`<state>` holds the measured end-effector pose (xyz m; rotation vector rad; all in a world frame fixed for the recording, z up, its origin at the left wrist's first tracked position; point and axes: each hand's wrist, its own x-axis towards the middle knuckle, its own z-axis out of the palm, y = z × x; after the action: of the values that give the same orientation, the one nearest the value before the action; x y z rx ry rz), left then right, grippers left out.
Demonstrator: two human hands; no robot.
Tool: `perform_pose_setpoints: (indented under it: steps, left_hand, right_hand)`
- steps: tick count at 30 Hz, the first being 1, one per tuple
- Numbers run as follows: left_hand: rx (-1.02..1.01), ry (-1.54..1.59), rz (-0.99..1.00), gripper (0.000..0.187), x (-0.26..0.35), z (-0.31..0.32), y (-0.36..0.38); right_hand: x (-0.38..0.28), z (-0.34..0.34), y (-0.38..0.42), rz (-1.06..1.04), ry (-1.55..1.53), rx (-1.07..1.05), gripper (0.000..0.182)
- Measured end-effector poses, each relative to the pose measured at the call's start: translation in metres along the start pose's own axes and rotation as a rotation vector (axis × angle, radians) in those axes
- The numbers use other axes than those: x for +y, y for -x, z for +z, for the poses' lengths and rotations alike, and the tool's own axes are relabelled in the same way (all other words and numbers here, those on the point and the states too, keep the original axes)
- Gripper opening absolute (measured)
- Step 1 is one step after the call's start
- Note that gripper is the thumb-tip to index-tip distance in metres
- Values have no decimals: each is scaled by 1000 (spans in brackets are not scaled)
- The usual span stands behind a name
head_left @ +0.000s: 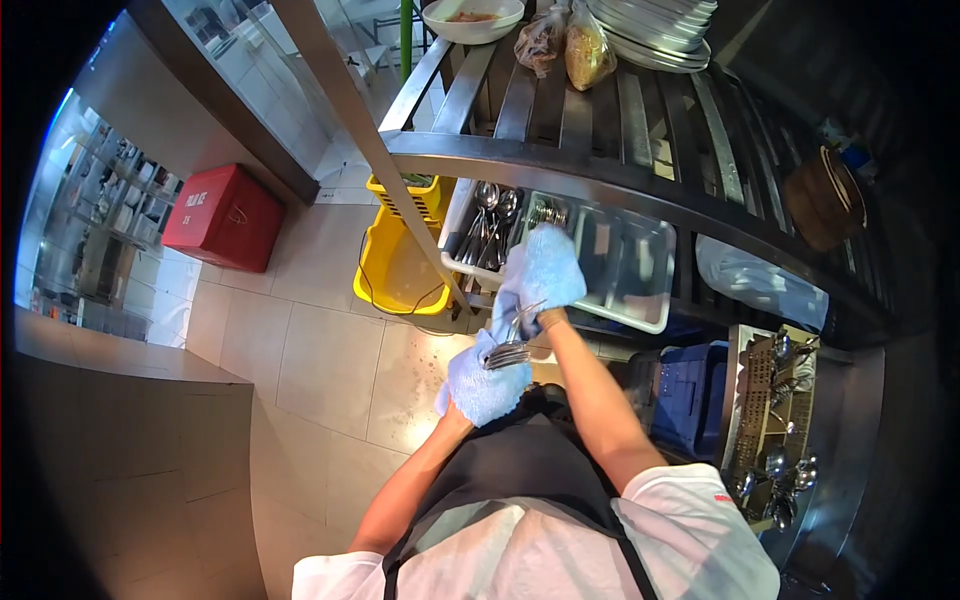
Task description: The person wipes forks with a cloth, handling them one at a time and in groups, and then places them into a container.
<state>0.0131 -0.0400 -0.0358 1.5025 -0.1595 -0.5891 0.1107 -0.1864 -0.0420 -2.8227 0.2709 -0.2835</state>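
A light blue cloth (508, 290) stretches between both hands and covers most of their fingers. My left hand (485, 388), wrapped in one end, is closed around several metal forks (507, 355), whose tines show at the edge of the cloth. Above and to the right, my right hand (550, 275) is bundled in the other end, near the fork handles. Just beyond it sits a whitish cutlery tray (655, 318) with compartments. Several spoons (487, 215) lie in its left part, and more cutlery (548, 212) shows behind the cloth.
A slatted metal rack (540, 155) overhangs the tray, bearing stacked plates (655, 35), a bowl (474, 20) and bagged food (588, 50). Yellow baskets (400, 265) and a red box (222, 218) stand left. A blue crate (690, 400) and brown cutlery holder (765, 420) are right.
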Motion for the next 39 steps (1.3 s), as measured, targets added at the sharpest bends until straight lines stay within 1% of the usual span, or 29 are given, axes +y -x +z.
perform_pose_setpoints:
  steps: [1, 2, 3, 6, 7, 10, 11, 12, 13, 14, 16, 17, 18, 19, 20, 22, 23, 24, 25, 27, 29, 30, 32, 33, 35, 36, 37, 38, 39]
  left_hand:
    - [-170, 677, -91, 23, 9, 0, 5]
    - [-297, 1109, -256, 24, 24, 1, 11]
    - [-44, 707, -259, 25, 40, 9, 19]
    - [164, 377, -316, 33, 7, -8, 21]
    - [9, 187, -96, 32, -22, -23, 8]
    - [-69, -183, 294, 34, -18, -27, -7]
    - [32, -115, -6, 32, -14, -26, -10]
    - [79, -475, 164, 22, -30, -27, -13]
    - [192, -842, 317, 12, -46, -28, -17]
    - [186, -843, 315, 12, -52, -24, -15]
    - [251, -822, 246, 14, -58, -20, -14]
    - [247, -783, 207, 15, -61, -20, -15]
    - [244, -744, 169, 17, -64, -21, -15]
    - [154, -307, 64, 19, -60, -22, -14]
    - [113, -321, 62, 19, -62, -27, -12]
    - [31, -349, 61, 20, -67, -38, -6]
    - [125, -128, -135, 19, -63, -38, -6]
    - [212, 99, -326, 18, -59, -39, -8]
    - [166, 77, -175, 19, -72, -44, -7]
    - [196, 101, -163, 21, -72, -43, -12]
    - [202, 64, -95, 21, -71, -43, -14]
    - [206, 66, -105, 21, -69, -45, -16]
    - [228, 214, -110, 19, -52, -46, -19]
    - [196, 122, 7, 21, -66, -53, -26]
    - [177, 47, 58, 21, -42, -53, -25]
    - [165, -26, 107, 22, -33, -52, -23]
    - [222, -285, 141, 14, -32, -50, -23]
    - [219, -288, 136, 14, -48, -50, -28]
    - [378, -213, 135, 13, -72, -48, -39]
  right_hand:
    - [5, 0, -8, 17, 38, -5, 13]
    - [13, 0, -16, 37, 90, -15, 13]
    - [23, -2, -26, 52, 166, -35, 13]
    - [65, -9, -40, -39, 350, -172, 12]
    - [58, -19, -31, 45, 301, -151, 13]
    - [-6, -53, 29, 291, -58, 49, 17]
    - [-26, -57, 51, 280, -178, 104, 19]
    - [-37, -53, 72, 214, -275, 116, 22]
    - [-27, -11, 97, -152, -226, 235, 21]
    - [-16, 23, 107, 38, -531, -68, 27]
    - [-3, 19, 95, -46, -264, -292, 27]
    - [-1, 27, 82, 46, -161, -207, 25]
    - [6, 31, 66, 55, -110, -193, 24]
    - [9, 28, 49, 65, -60, -179, 23]
    - [12, 4, 28, -5, -67, -239, 22]
    - [58, 63, -8, -98, -47, -277, 27]
    - [52, 65, -7, -106, -56, -277, 27]
    - [49, 66, -2, -187, 1, -366, 25]
    - [29, 42, 12, -191, -3, -355, 23]
    - [-14, -12, 40, -198, -12, -335, 19]
    - [-37, 4, 46, 12, -475, -300, 15]
    - [-35, 30, 44, -23, -806, -248, 14]
    - [-37, 30, 32, -58, -885, -190, 16]
    - [-32, 26, 26, 46, -895, -106, 17]
    - [-35, -12, 15, 250, -903, 61, 20]
    - [-35, -20, 15, 251, -902, 61, 20]
    - [-36, -25, 15, 142, -541, 130, 20]
    - [-37, -27, 16, 38, -180, 191, 21]
    - [-36, -26, 16, 43, -182, 191, 21]
